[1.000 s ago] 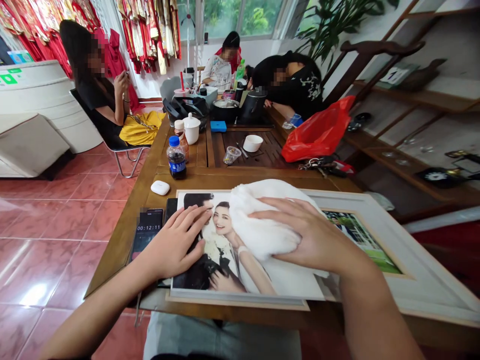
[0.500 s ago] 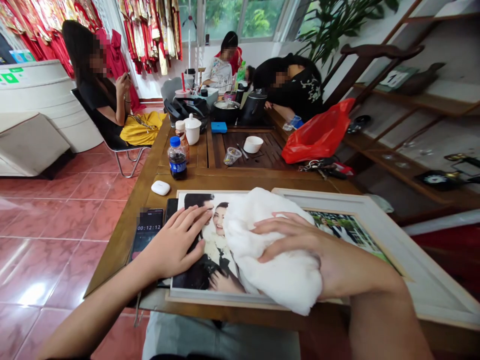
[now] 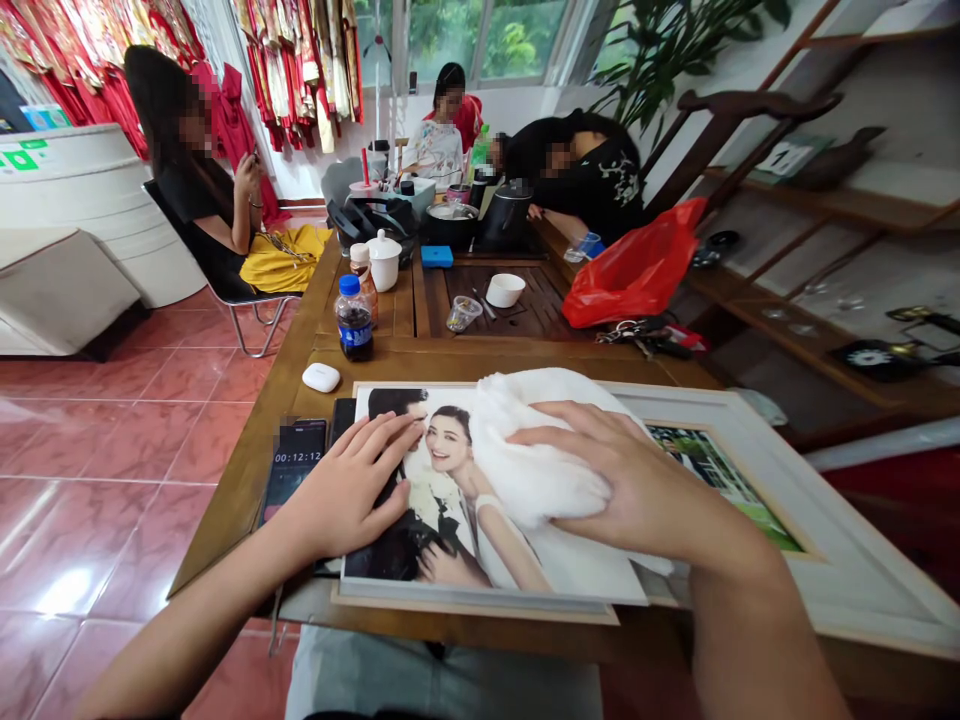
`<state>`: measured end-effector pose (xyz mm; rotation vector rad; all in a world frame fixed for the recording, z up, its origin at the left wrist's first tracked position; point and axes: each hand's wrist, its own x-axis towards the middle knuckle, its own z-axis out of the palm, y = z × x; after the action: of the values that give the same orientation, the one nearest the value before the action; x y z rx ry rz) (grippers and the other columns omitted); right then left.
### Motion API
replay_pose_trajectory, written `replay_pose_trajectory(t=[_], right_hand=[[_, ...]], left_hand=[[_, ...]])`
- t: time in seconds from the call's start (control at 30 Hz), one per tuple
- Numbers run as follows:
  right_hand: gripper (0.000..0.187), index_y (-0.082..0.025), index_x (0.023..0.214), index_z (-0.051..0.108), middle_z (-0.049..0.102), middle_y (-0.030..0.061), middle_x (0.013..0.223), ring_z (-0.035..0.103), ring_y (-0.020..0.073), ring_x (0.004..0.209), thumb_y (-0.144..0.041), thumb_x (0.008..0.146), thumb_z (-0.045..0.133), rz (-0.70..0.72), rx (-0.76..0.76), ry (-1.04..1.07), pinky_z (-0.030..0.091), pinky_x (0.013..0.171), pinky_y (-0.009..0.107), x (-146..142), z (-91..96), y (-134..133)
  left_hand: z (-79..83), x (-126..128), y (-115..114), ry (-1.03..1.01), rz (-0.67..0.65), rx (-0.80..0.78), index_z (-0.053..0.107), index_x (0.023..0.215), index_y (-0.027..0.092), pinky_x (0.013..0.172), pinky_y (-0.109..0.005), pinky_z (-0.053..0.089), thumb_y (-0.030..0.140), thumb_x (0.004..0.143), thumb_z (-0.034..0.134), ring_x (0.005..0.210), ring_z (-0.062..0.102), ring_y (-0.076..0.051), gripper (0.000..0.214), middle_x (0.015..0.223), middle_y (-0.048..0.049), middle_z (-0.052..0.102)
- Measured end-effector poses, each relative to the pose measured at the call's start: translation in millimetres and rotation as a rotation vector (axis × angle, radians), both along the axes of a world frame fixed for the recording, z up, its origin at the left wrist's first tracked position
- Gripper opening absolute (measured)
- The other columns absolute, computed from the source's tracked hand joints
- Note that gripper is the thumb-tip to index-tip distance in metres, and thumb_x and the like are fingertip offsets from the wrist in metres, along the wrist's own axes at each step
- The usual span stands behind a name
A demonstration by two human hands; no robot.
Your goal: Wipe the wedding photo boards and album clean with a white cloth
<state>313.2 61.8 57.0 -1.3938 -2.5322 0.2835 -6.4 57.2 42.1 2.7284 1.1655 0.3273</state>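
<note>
A large wedding photo panel [image 3: 450,520] lies flat on the near end of the wooden table [image 3: 247,470]. My left hand [image 3: 352,485] presses flat on its left edge, fingers spread. A white cloth [image 3: 532,450] rests on the photo's upper right part, and my right hand [image 3: 637,480] lies on top of it, gripping and pressing it down. Under the panel to the right sits a white picture frame [image 3: 787,480] with another photo in it.
A phone [image 3: 294,470] showing a timer and a white earbud case [image 3: 321,377] lie left of the photo. Farther back stand a cola bottle [image 3: 353,320], teaware, a white bowl [image 3: 505,289] and a red plastic bag [image 3: 637,268]. Three people sit around the far end.
My right hand pulled the cloth down toward the photo's near edge, then pushed it back up to the upper right. My left hand stayed in place.
</note>
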Motion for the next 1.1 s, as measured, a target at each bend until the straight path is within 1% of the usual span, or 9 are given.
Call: replay_pose_trajectory(t=[0.13,0.23,0.3,0.43,0.53,0.63,0.77,0.97,1.1], right_hand=[[0.054,-0.035,0.112,0.071,0.061,0.0079,0.129,0.056,0.0370,0.120,-0.043,0.060,0.082,0.151,-0.107,-0.001,0.045,0.098,0.055,8.9,8.8,-9.7],[0.048,-0.038,0.104,0.074,0.064,0.0053,0.119,0.059,0.0341,0.114,-0.049,0.059,0.085,0.270,-0.206,0.007,0.047,0.095,0.051,14.1,14.3,-13.8],[0.045,-0.039,0.102,0.075,0.065,0.0044,0.116,0.060,0.0330,0.112,-0.051,0.060,0.084,0.290,-0.238,0.017,0.048,0.095,0.048,15.8,15.8,-14.2],[0.047,-0.038,0.105,0.074,0.063,0.0051,0.125,0.059,0.0360,0.118,-0.044,0.059,0.083,0.174,-0.199,0.019,0.048,0.096,0.051,16.0,11.5,-9.6],[0.050,-0.036,0.117,0.069,0.056,0.0067,0.139,0.055,0.0390,0.126,-0.039,0.068,0.076,-0.002,-0.112,0.030,0.045,0.102,0.055,13.3,3.2,-3.3],[0.051,-0.034,0.127,0.061,0.053,0.0078,0.144,0.053,0.0390,0.130,-0.041,0.078,0.067,-0.130,-0.027,0.059,0.045,0.104,0.056,8.9,-5.2,2.6],[0.051,-0.032,0.132,0.057,0.051,0.0093,0.145,0.054,0.0368,0.128,-0.047,0.083,0.062,-0.181,0.003,0.074,0.046,0.103,0.055,6.4,-8.8,4.3],[0.053,-0.031,0.117,0.068,0.058,0.0103,0.127,0.058,0.0369,0.119,-0.038,0.065,0.075,0.002,-0.100,0.040,0.050,0.098,0.051,20.0,4.5,-9.5],[0.049,-0.031,0.109,0.072,0.060,0.0103,0.117,0.061,0.0344,0.110,-0.041,0.062,0.081,0.154,-0.223,-0.010,0.054,0.088,0.049,25.3,12.8,-21.2]], left_hand=[[0.4,0.1,-0.1,0.003,0.002,-0.007,0.029,0.157,0.016,0.126,-0.049,0.025,0.032,0.103,0.038,0.151,0.030,-0.027,0.057,0.161,-0.0096,0.036],[0.1,0.1,0.2,-0.005,0.003,-0.012,0.028,0.157,0.017,0.125,-0.050,0.026,0.032,0.103,0.038,0.151,0.031,-0.027,0.057,0.161,-0.0095,0.037],[-0.3,0.1,0.4,-0.005,0.004,-0.015,0.028,0.157,0.018,0.125,-0.050,0.026,0.032,0.103,0.038,0.151,0.031,-0.027,0.057,0.161,-0.0093,0.037],[-0.5,0.4,0.4,-0.003,0.005,-0.018,0.028,0.157,0.019,0.125,-0.051,0.025,0.032,0.103,0.039,0.151,0.030,-0.027,0.057,0.162,-0.0086,0.035],[-0.1,0.6,0.2,-0.004,0.012,-0.024,0.028,0.158,0.018,0.125,-0.051,0.025,0.031,0.102,0.039,0.151,0.029,-0.028,0.058,0.162,-0.0091,0.035],[0.5,0.9,0.0,0.002,0.019,-0.027,0.028,0.158,0.018,0.125,-0.051,0.025,0.031,0.102,0.038,0.151,0.029,-0.028,0.058,0.163,-0.0092,0.034],[0.9,1.5,-0.2,0.008,0.024,-0.026,0.028,0.158,0.018,0.125,-0.051,0.026,0.031,0.102,0.038,0.151,0.030,-0.027,0.058,0.163,-0.0084,0.034],[1.0,2.1,-0.5,-0.017,0.025,-0.031,0.030,0.157,0.018,0.125,-0.050,0.026,0.031,0.101,0.040,0.151,0.030,-0.027,0.058,0.162,-0.0085,0.036],[0.6,2.1,-0.3,-0.044,0.021,-0.031,0.030,0.157,0.019,0.125,-0.050,0.027,0.031,0.101,0.040,0.150,0.031,-0.028,0.058,0.161,-0.0087,0.037]])
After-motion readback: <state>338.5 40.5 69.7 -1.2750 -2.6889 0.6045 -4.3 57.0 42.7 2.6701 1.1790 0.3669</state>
